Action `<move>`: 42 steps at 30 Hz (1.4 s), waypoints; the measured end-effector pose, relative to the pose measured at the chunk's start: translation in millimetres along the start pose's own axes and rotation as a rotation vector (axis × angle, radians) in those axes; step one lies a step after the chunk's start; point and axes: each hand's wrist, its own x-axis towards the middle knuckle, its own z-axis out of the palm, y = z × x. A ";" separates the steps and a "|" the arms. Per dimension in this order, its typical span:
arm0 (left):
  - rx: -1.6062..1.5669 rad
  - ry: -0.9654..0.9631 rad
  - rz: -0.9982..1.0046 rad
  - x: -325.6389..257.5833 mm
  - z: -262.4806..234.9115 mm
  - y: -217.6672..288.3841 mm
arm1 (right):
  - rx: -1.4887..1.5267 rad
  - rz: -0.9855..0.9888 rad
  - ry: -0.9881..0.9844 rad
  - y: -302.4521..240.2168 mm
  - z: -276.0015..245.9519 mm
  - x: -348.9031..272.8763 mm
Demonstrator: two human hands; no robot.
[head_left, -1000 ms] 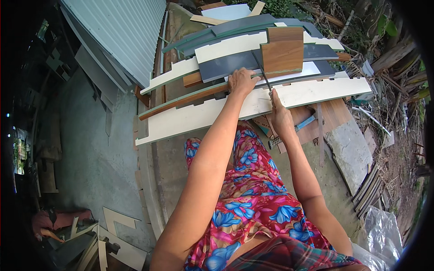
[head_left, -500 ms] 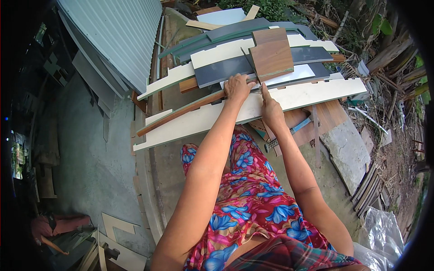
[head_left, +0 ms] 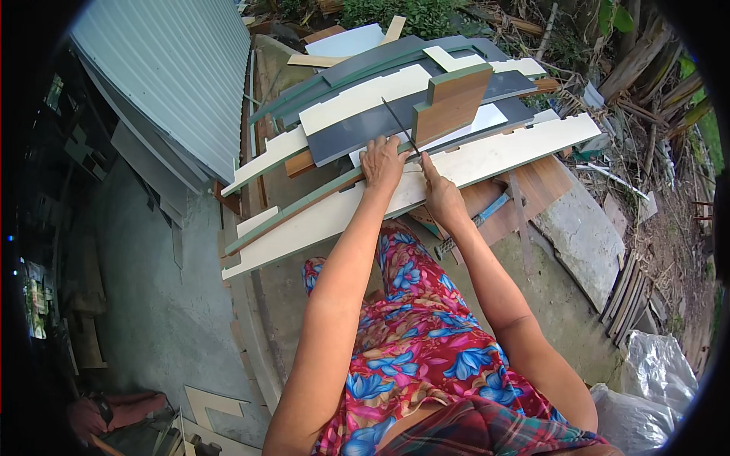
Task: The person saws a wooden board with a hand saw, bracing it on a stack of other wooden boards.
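My left hand (head_left: 382,162) presses flat on a long cream board (head_left: 502,152) that lies across a heap of offcut panels. Just right of it, my right hand (head_left: 441,196) is shut on a thin dark blade (head_left: 401,125). The blade points up and to the left, over a dark grey panel (head_left: 357,137). A brown wooden panel with a green edge (head_left: 450,106) lies just right of the blade tip. My lap in a red flowered cloth (head_left: 414,342) sits below the boards.
A corrugated metal sheet (head_left: 167,76) leans at the upper left. A blue-handled tool (head_left: 490,209) lies under the boards by a grey stone slab (head_left: 582,235). Plastic bags (head_left: 654,372) sit at the lower right. Another person's hand (head_left: 87,418) shows at the lower left.
The blade now reaches farther up and left across the grey panel. Both hands have shifted slightly along the cream board. The view has tilted, so the heap sits more to the right.
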 end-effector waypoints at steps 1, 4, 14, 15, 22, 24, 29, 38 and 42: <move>0.001 -0.001 0.004 0.3 0.6 -0.8 | 0.017 -0.002 0.010 0.7 0.7 0.5; 0.021 0.027 0.064 1.2 1.7 -4.7 | 0.029 0.000 0.012 0.0 -0.8 0.6; 0.006 0.080 0.046 1.4 0.5 -5.1 | -0.073 0.020 -0.057 -8.6 -7.8 15.1; 0.002 0.088 0.046 1.9 0.3 -5.0 | -0.072 0.023 -0.059 -9.1 -5.5 22.3; -0.001 0.023 0.009 4.8 -0.9 -1.9 | -0.051 0.000 -0.010 -6.4 1.3 26.1; -0.026 0.005 -0.003 3.4 -3.1 -6.1 | -0.038 0.032 -0.060 -6.7 -2.6 0.3; -0.035 0.006 -0.005 7.3 -0.9 -7.5 | -0.051 0.001 -0.032 -1.0 -15.1 -26.6; -0.046 -0.029 -0.024 5.9 -1.4 -4.5 | -0.100 0.064 -0.069 -9.1 -3.8 -7.7; -0.042 -0.001 -0.030 3.5 -4.9 -10.0 | -0.011 0.014 -0.061 0.5 -10.7 -55.5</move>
